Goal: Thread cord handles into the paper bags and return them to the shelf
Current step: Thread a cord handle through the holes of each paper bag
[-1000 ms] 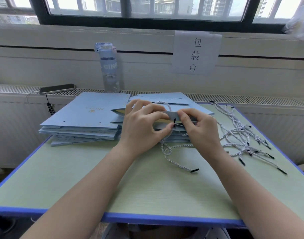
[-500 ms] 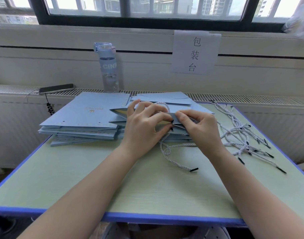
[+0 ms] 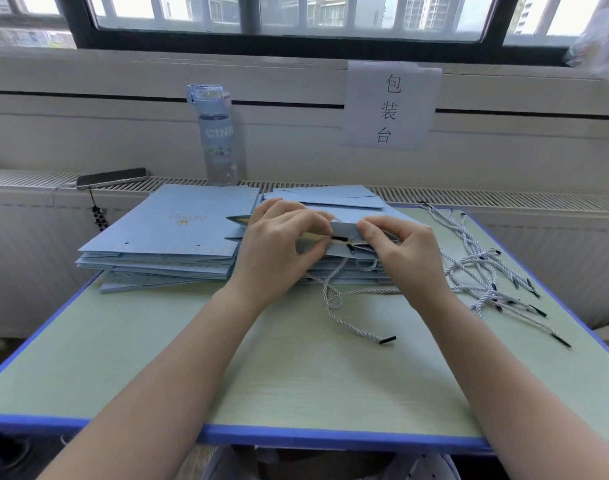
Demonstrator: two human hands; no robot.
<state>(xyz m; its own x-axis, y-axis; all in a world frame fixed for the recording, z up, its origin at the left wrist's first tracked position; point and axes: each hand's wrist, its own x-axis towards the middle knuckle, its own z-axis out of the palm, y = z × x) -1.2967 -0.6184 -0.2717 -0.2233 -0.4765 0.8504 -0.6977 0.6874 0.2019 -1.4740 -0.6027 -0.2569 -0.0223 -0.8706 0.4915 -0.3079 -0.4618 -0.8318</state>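
Observation:
Both hands work at the raised top edge of a flat light-blue paper bag point(image 3: 344, 249) on the right-hand stack. My left hand point(image 3: 279, 251) pinches the black tip of a white twisted cord point(image 3: 334, 299) at the bag's rim. My right hand point(image 3: 400, 251) grips the bag's edge beside it. The cord trails down onto the table and ends in a second black tip near the middle. A second stack of flat blue bags point(image 3: 171, 237) lies to the left.
A heap of loose cords point(image 3: 483, 271) lies on the right of the green table point(image 3: 296, 375). A water bottle point(image 3: 215, 133) and a phone point(image 3: 111, 177) sit on the radiator ledge behind. A paper sign point(image 3: 389, 105) hangs on the wall.
The left hand now pinches the cord's black tip at the bag's rim. The right hand has shifted slightly along the edge. The loose cord end on the table has barely moved.

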